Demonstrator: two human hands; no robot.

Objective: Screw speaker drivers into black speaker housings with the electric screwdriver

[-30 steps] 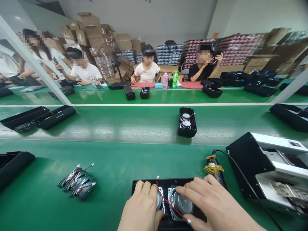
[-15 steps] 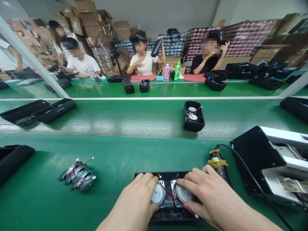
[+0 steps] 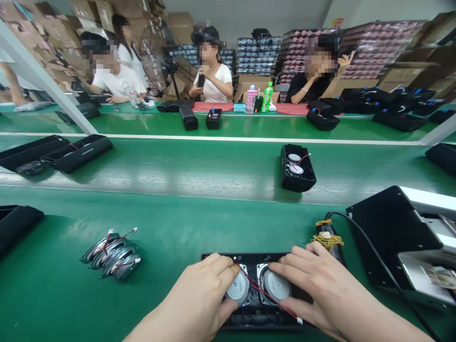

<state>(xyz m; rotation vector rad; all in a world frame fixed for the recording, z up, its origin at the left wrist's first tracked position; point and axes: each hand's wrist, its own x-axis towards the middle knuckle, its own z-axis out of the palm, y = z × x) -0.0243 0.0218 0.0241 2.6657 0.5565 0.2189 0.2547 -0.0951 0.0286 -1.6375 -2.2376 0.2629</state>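
A black speaker housing [image 3: 256,316] lies on the green bench in front of me, with two round silver speaker drivers in it. My left hand [image 3: 201,297] rests on its left end, fingers bent around the left driver [image 3: 238,290]. On the right end lies my right hand [image 3: 320,289], its fingers spread over the right driver [image 3: 278,286]. Thin red wires [image 3: 261,293] with white plugs cross between the two drivers.
A stack of loose drivers [image 3: 112,254] lies to the left. A black-and-white machine [image 3: 399,237] with a cable and yellow tie [image 3: 327,237] stands right. Another housing [image 3: 297,167] rides the conveyor. Black trays [image 3: 67,152] sit left; several people work across the belt.
Both hands stay on the housing, fingers shifting slightly on the drivers. The housing on the conveyor has drifted right. The view has tilted a little.
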